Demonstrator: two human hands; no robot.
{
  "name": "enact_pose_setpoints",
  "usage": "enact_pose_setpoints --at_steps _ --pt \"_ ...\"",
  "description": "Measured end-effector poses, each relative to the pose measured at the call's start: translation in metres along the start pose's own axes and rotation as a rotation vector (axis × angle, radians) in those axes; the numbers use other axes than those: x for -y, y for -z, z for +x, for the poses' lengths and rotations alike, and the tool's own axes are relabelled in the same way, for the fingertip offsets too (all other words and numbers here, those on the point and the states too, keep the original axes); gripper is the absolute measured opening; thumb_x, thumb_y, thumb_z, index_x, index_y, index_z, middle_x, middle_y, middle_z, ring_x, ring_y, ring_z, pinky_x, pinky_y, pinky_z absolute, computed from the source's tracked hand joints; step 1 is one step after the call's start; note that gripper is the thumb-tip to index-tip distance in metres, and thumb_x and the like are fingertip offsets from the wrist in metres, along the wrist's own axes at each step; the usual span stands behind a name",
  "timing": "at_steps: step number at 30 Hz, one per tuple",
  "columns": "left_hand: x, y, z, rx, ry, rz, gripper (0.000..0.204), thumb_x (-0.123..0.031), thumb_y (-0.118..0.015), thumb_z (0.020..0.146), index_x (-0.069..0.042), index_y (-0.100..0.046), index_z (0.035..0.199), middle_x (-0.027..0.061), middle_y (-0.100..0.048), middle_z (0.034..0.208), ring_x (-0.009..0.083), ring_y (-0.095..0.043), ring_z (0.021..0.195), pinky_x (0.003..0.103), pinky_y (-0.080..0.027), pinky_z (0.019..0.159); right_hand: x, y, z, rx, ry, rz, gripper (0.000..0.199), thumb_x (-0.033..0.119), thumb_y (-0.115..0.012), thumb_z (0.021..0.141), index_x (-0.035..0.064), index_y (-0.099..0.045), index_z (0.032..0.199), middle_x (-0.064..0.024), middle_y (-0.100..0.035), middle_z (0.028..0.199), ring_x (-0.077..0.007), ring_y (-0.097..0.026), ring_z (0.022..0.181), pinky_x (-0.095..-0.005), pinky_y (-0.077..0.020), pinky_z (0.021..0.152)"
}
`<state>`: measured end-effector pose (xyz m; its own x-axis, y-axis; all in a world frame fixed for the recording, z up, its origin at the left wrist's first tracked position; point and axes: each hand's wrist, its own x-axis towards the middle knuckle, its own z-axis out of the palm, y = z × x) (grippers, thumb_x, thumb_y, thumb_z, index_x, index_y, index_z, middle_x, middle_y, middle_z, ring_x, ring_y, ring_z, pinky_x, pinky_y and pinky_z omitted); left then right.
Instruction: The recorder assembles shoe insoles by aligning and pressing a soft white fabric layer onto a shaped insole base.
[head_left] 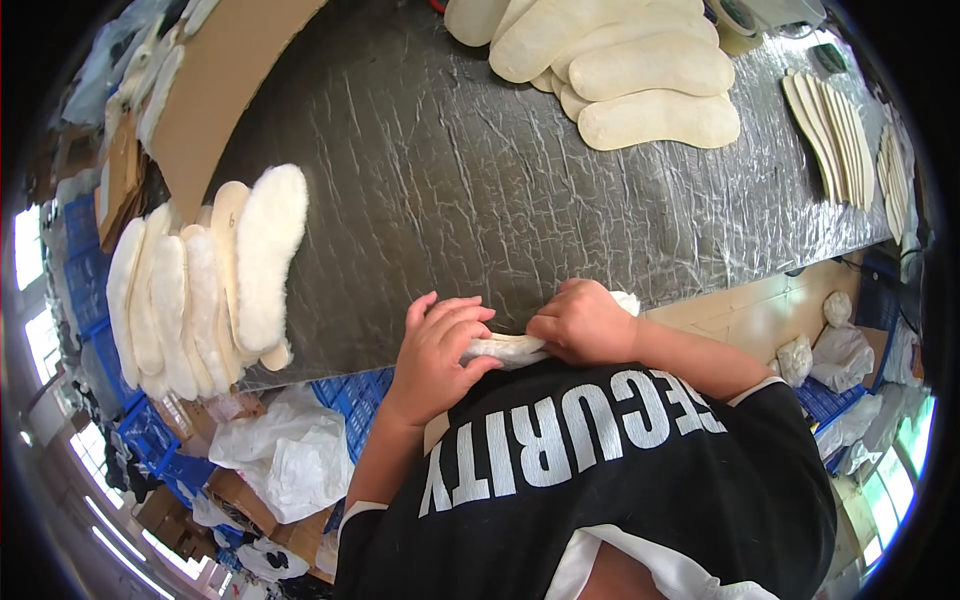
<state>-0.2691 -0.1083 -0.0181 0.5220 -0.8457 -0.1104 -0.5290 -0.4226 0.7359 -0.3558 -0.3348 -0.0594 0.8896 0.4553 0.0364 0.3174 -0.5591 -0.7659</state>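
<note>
Close to my body, at the table's near edge, a fluffy white insole lies on edge between my hands. My left hand curls its fingers and thumb around the insole's left end. Closed in a fist, my right hand grips it further right and hides its middle. A bit of white shows past the right knuckles, probably the insole's other end. To the left stands a row of fleecy insoles, with one fluffy white insole on its right side.
A heap of cream insoles lies at the far side of the dark, wrinkled table cover. More insoles are fanned at the far right. Cardboard curves along the left; blue crates and white bags sit below the table.
</note>
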Motion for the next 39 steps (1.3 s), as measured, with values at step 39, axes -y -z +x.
enact_pose_setpoints --at_steps 39 --pt "-0.008 -0.030 -0.004 -0.182 -0.086 0.316 0.015 -0.008 -0.069 0.068 -0.010 -0.059 0.080 0.0022 -0.059 0.096 0.0231 -0.053 0.091 0.049 -0.035 0.089 -0.001 -0.008 -0.005 0.007 -0.206 0.007 0.020 0.027 -0.069 0.075 0.0085 -0.062 0.080 -0.0096 -0.064 0.068 -0.0312 -0.063 0.065 -0.0428 -0.0491 0.063"
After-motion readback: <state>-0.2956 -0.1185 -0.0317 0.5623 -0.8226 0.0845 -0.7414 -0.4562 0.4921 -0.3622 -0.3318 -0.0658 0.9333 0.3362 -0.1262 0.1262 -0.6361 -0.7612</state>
